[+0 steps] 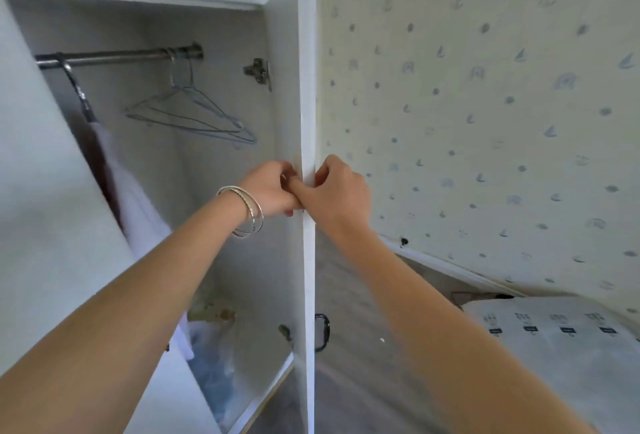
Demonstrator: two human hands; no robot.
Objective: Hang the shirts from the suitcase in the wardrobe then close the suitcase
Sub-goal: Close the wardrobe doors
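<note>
The white wardrobe stands open, and its right door (307, 94) is seen edge-on in the middle of the view. My left hand (268, 189) and my right hand (341, 191) grip that door edge from either side at mid height, fingers curled round it. Inside, a metal rail (117, 56) carries two bare wire hangers (194, 114). A white shirt (138, 205) hangs at the rail's left end on a dark hanger. The suitcase is out of view.
The left wardrobe door (41, 191) fills the left side. Plastic bags (214, 357) lie on the wardrobe floor. A patterned wall (485, 104) is on the right, with a wrapped mattress or bed (561, 347) below it. A black handle (322, 331) sits low on the right door.
</note>
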